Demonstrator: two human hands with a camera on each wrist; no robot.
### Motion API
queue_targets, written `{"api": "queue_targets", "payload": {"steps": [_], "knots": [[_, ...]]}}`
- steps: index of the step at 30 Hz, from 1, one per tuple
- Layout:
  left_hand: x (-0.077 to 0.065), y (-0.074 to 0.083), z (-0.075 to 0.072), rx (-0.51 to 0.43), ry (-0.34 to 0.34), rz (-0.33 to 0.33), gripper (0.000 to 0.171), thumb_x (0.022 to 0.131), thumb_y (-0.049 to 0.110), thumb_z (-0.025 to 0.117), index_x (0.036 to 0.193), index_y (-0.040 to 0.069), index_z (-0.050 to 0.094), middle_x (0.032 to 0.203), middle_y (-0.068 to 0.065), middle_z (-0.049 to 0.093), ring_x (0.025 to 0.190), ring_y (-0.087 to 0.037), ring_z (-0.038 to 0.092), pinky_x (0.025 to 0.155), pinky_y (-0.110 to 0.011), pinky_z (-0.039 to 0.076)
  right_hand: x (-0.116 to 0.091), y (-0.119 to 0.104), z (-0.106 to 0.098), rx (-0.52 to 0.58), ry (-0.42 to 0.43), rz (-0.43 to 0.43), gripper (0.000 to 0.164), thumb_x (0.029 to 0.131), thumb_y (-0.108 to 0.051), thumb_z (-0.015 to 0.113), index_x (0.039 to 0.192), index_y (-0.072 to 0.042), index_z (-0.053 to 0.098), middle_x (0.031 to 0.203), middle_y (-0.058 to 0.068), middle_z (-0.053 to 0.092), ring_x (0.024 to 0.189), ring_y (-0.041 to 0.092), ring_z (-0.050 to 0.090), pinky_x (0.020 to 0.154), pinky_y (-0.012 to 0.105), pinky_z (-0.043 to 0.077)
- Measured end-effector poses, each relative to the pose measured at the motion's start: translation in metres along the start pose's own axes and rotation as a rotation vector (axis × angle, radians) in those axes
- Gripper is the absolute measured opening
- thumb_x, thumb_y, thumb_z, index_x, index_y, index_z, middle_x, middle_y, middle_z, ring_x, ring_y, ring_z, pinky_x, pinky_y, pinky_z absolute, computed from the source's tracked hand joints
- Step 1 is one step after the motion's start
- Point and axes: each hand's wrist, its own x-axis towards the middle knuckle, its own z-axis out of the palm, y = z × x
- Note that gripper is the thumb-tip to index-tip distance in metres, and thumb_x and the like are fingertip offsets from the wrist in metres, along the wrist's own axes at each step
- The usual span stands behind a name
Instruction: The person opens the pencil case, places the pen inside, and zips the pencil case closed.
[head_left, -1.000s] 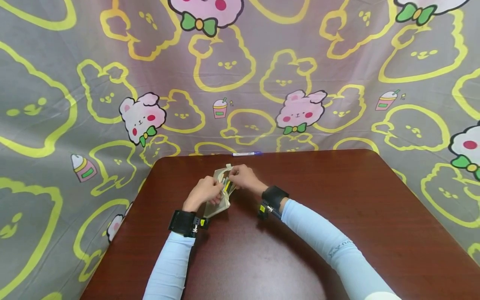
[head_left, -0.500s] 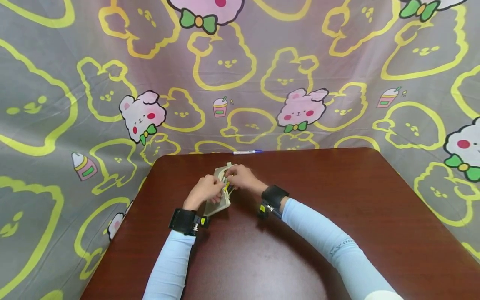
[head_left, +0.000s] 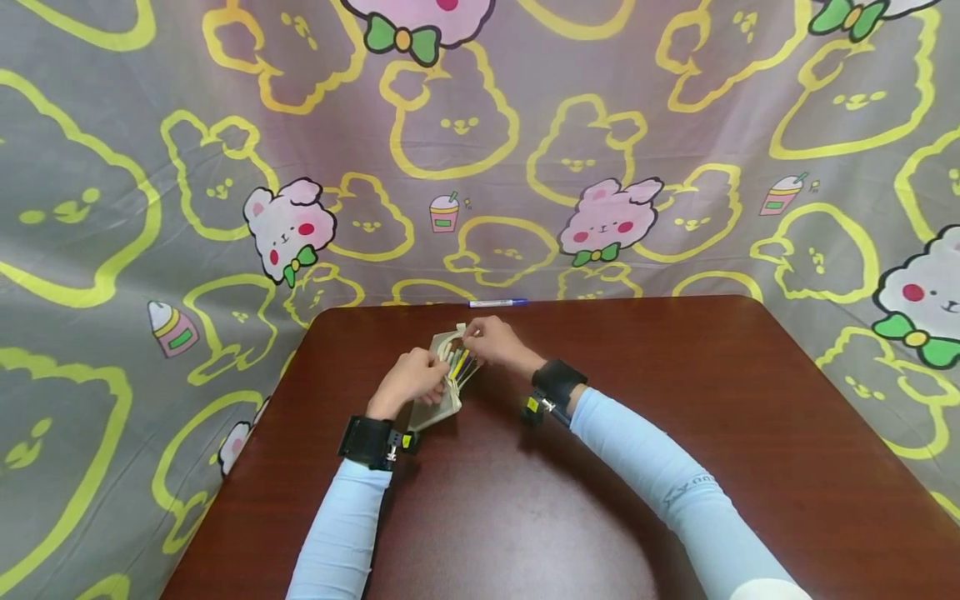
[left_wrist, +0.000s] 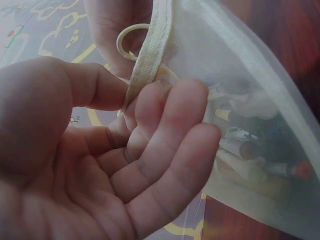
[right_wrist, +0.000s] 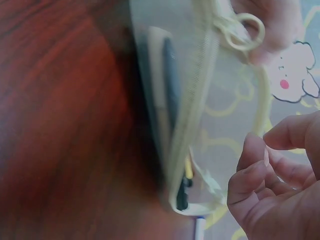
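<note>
A translucent cream mesh pencil case (head_left: pixel 435 412) lies at a slant on the table, unzipped at the top. Several pens (head_left: pixel 461 365) show in its mouth, one of them yellow. My left hand (head_left: pixel 411 382) pinches one zip edge (left_wrist: pixel 150 55) between thumb and forefinger, the other fingers loosely bent against the mesh. Close by hangs the round zip pull (right_wrist: pixel 245 32). My right hand (head_left: pixel 501 343) has thumb and forefinger together on the opposite zip edge (right_wrist: pixel 262 100). In the left wrist view, brushes or pens (left_wrist: pixel 245 162) appear blurred through the mesh.
The brown table (head_left: pixel 675 400) extends around both arms. A white and blue marker (head_left: pixel 498 303) lies at its back edge. Behind stands a grey patterned cloth (head_left: pixel 480 150). Each wrist wears a black strap with a camera.
My right hand has moved slightly right and away from the left hand. The case's mouth now shows wider, with more pens visible. My left hand keeps its place.
</note>
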Motion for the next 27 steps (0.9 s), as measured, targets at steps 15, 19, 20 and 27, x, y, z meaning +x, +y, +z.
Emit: {"api": "queue_targets", "payload": {"steps": [15, 19, 20, 27], "knots": [[0.000, -0.002, 0.003, 0.003, 0.005, 0.000, 0.025, 0.095, 0.022, 0.052, 0.078, 0.007, 0.064, 0.068, -0.007, 0.067, 0.057, -0.017, 0.067, 0.060, -0.040, 0.059, 0.015, 0.007, -0.027, 0.069, 0.009, 0.005, 0.021, 0.088, -0.009, 0.056, 0.101, 0.003, 0.066, 0.074, 0.013, 0.064, 0.058, 0.024, 0.062, 0.056, 0.038, 0.055], [0.000, -0.002, 0.004, 0.000, 0.008, 0.005, 0.025, 0.094, 0.021, 0.052, 0.077, 0.007, 0.065, 0.068, -0.007, 0.067, 0.056, -0.017, 0.068, 0.058, -0.039, 0.059, 0.021, 0.010, -0.033, 0.048, 0.014, 0.011, 0.020, 0.089, -0.009, 0.055, 0.100, 0.003, 0.065, 0.081, 0.020, 0.067, 0.066, 0.031, 0.066, 0.063, 0.044, 0.057], [0.001, -0.002, 0.004, 0.000, 0.009, 0.008, 0.025, 0.094, 0.021, 0.052, 0.077, 0.008, 0.065, 0.068, -0.007, 0.067, 0.056, -0.017, 0.067, 0.057, -0.038, 0.058, 0.022, 0.011, -0.035, 0.037, 0.021, 0.011, 0.019, 0.089, -0.010, 0.055, 0.100, 0.002, 0.065, 0.083, 0.020, 0.068, 0.067, 0.030, 0.067, 0.063, 0.042, 0.057], [0.004, 0.001, 0.001, 0.008, 0.000, 0.019, 0.027, 0.093, 0.019, 0.054, 0.068, 0.009, 0.057, 0.067, -0.006, 0.068, 0.055, -0.017, 0.067, 0.055, -0.036, 0.058, 0.033, 0.024, -0.043, -0.077, 0.057, 0.009, 0.016, 0.090, -0.015, 0.056, 0.102, -0.005, 0.064, 0.084, 0.010, 0.066, 0.061, 0.016, 0.060, 0.056, 0.027, 0.050]]}}
